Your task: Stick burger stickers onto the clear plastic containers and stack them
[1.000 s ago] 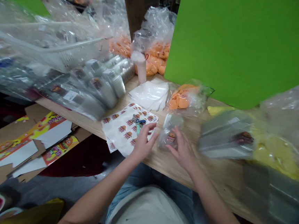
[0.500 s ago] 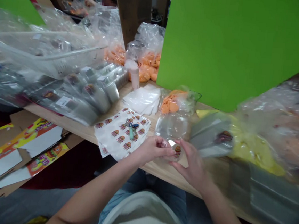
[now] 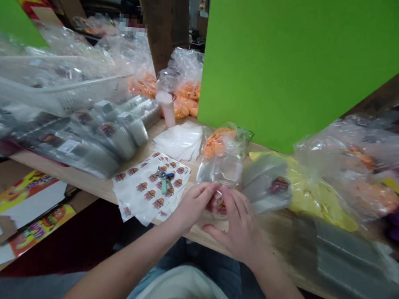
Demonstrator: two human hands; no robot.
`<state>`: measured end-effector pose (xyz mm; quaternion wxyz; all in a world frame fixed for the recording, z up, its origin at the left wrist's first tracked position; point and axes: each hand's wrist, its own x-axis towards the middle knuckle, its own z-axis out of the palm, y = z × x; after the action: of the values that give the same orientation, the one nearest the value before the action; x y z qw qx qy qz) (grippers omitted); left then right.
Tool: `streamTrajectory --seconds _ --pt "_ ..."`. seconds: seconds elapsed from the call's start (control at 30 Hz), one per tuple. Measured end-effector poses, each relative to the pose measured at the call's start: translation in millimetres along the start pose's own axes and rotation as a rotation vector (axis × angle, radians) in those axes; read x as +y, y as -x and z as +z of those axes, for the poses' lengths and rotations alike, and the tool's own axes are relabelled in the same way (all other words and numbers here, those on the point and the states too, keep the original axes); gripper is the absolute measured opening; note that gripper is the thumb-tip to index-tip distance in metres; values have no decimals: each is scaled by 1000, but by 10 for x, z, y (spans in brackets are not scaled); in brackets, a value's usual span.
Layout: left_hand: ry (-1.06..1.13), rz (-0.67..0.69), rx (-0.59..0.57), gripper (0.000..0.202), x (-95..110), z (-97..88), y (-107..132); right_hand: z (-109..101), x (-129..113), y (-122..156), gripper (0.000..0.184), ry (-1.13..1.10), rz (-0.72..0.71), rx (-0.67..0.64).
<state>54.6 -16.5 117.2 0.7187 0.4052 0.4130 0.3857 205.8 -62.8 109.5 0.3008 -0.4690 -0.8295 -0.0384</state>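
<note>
Fingers point(image 3: 203, 192) of both hands closed on clear plastic bag point(image 3: 220, 170)

The left hand point(image 3: 192, 208) and the right hand point(image 3: 238, 225) meet at the lower part of the bag. Their fingers are bent and close together, and they pinch the plastic around a burger-printed piece point(image 3: 221, 208) inside. The bag stands between the hands above the wooden table point(image 3: 269, 230), near the burger sticker sheets point(image 3: 143, 195), which carry a small keychain point(image 3: 164, 182).

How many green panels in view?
2: one large green panel at centre-right, and another green panel cut off at the top-left corner of the view. More may be hidden out of frame.
</note>
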Motion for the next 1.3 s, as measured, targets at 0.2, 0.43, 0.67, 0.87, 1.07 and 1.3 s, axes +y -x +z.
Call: streamTrajectory --seconds 0.2,0.43,0.67,0.87,1.07,1.3 --pt "214 -266 -343 33 92 -304 157 59 -11 0 81 -103 -6 -99" --pt "-192 0 -148 34 13 -403 156 80 -32 55 84 -24 -169 107" --pt "-147 105 -6 41 -55 -376 39 -480 602 -12 82 197 29 137" --pt "-16 -62 172 39 -229 -498 -261 -943 1425 -27 60 216 143 -199" --pt "-640 108 259 40 -396 -521 -548 -751 1330 50 56 193 166 -169" --pt "-813 211 444 37 -545 -658 -703 481 273 105 48 -263 393 -32"
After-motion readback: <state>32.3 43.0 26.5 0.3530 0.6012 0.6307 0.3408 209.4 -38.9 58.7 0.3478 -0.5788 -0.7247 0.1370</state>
